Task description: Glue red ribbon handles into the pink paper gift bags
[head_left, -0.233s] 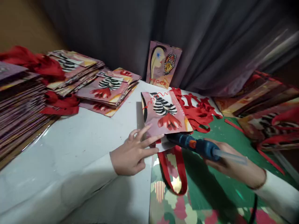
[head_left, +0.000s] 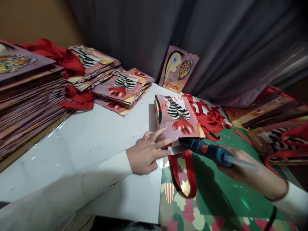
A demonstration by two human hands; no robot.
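A flat pink paper bag (head_left: 176, 117) printed with a striped and red figure lies on the white table (head_left: 96, 141). My left hand (head_left: 148, 152) rests with spread fingers on the bag's near edge. In my right hand (head_left: 245, 171) is a blue hot glue gun (head_left: 209, 150), its nozzle pointing at that same edge, a clear glue stick sticking out behind. A red ribbon handle (head_left: 185, 175) loops out from under the bag toward me.
Tall stacks of flat bags (head_left: 26, 96) stand at left, with smaller piles (head_left: 120, 86) behind. Loose red ribbons (head_left: 209, 117) lie by the bag. An upright butterfly bag (head_left: 178, 70) leans on the grey curtain. A green mat (head_left: 221, 189) and more bags (head_left: 271, 115) are at right.
The view has shifted, so everything sits slightly further right in the picture. Both hands keep their places against the bag and the glue gun.
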